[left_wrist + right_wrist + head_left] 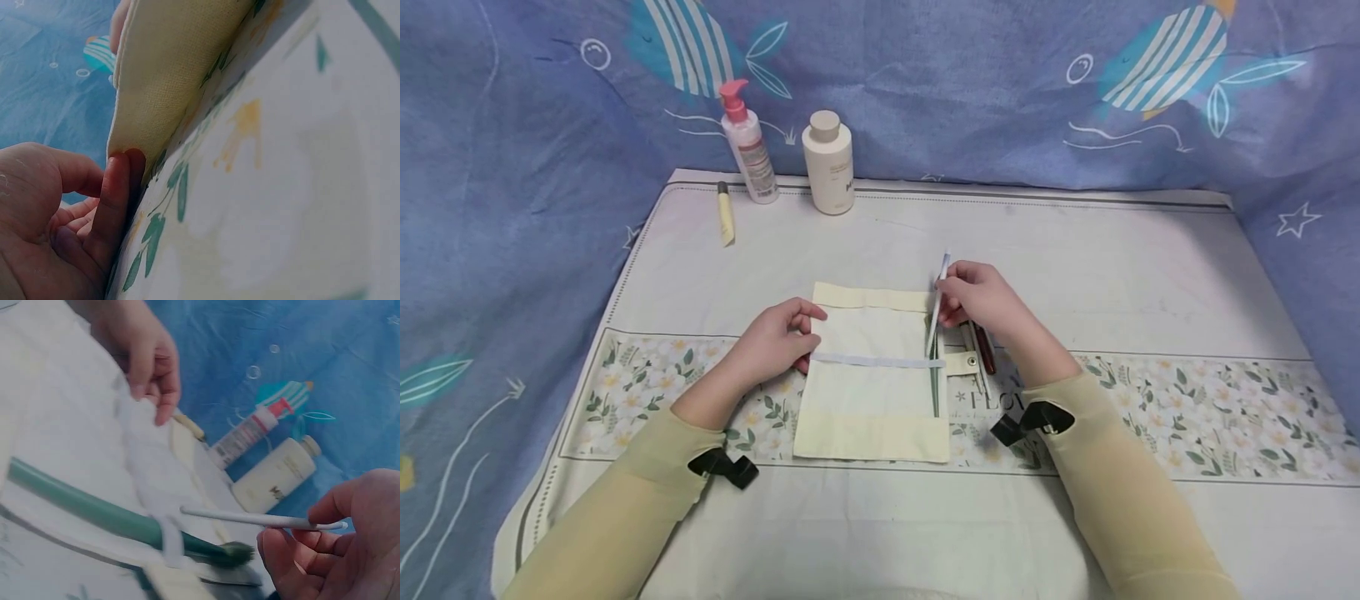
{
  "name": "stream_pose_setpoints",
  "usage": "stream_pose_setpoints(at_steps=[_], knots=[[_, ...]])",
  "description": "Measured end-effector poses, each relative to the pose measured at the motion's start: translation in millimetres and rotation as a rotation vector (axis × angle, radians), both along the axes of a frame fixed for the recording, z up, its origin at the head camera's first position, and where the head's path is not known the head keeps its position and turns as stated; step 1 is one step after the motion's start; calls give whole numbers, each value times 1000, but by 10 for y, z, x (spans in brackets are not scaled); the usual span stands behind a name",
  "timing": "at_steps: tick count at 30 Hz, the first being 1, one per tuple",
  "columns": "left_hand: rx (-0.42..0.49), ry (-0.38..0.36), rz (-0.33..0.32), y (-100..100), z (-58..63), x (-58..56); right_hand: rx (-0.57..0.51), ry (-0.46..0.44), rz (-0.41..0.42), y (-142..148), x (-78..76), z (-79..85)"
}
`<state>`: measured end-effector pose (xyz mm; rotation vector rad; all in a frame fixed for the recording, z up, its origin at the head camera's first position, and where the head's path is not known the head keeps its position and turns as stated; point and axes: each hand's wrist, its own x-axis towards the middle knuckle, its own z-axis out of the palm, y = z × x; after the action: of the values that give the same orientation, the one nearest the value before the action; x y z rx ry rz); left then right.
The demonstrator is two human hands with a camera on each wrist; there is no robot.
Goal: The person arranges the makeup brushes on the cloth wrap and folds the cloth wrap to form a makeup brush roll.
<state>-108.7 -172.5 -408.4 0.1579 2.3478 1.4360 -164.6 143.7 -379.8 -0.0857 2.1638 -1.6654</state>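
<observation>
A cream cloth roll-up pouch [868,392] lies unrolled, a pale elastic band [880,361] across its middle. My left hand [775,337] pinches its left edge; the left wrist view shows fingers [115,194] at the slightly lifted cloth [169,69]. Above the pouch's right side, my right hand [981,300] holds a slim white stick [250,518] between thumb and fingers, its lower end near the band. A green-handled brush [87,501] is tucked under the band along the right edge, bristles at the far end.
Right of the pouch are its snap strap [961,364] and a dark red slender item [985,350], partly behind my right hand. A pink-pump bottle [751,158], a white bottle [830,167] and a yellow tube [726,215] stand or lie at the back left.
</observation>
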Motion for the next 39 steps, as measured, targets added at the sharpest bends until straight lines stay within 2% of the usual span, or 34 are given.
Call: stream_pose_setpoints(at_steps=[7,11,17,31,39], knots=[[-5,2,-4,13,1,-8,162,48,22,-76,34,-47],[-11,0,-1,19,1,-7,193,47,51,-96,44,-39],[-40,6,10,19,-4,-4,263,100,108,-125,52,-58],[-25,5,10,16,-12,4,335,183,138,-167,70,-71],[-23,11,8,15,-9,5,333,141,206,-198,134,-54]])
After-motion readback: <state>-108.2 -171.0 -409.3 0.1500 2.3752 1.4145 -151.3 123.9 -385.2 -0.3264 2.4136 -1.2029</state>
